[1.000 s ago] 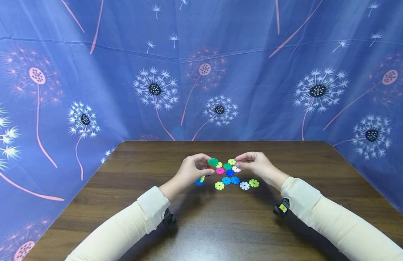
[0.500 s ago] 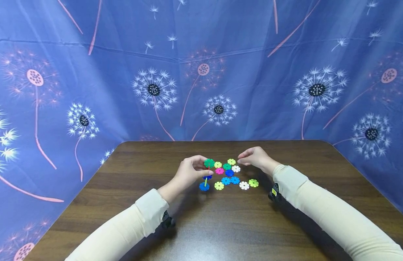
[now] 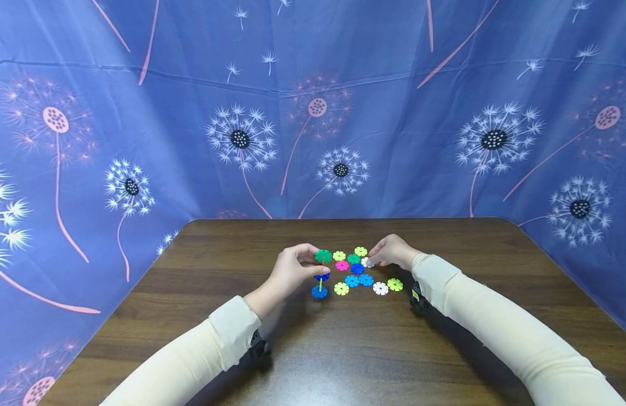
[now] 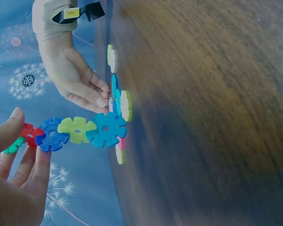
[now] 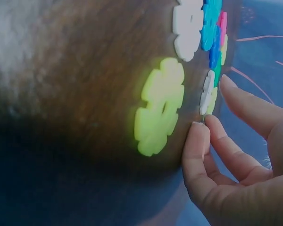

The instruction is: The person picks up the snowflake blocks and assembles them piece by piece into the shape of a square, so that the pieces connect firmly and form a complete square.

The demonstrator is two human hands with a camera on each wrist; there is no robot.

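My left hand [image 3: 291, 269] holds a chain of interlocked notched plastic discs, pinched between thumb and fingers. Green [image 3: 323, 256], red [image 4: 32, 134], dark blue [image 4: 52, 134], yellow [image 4: 78, 129] and light blue [image 4: 107, 129] discs make up the chain, which hangs upright above the table. Over on the right, my right hand [image 3: 395, 251] reaches down with its fingers around a loose white disc [image 5: 207, 92], partly covered in the head view. That disc still lies on the wood; whether the fingertips touch its edge I cannot tell.
Several loose discs lie on the brown table [image 3: 313, 349]: a pink one [image 3: 341, 265], a green one [image 3: 354, 259], a dark blue one [image 3: 358, 269], a second white one [image 3: 380, 288] and a yellow-green one [image 3: 395, 285]. A blue dandelion-print cloth [image 3: 394, 101] hangs behind.
My right hand drew back from the discs, then came down again to the white disc. The chain in my left hand swung from tilted to upright, its green end moving slightly left.
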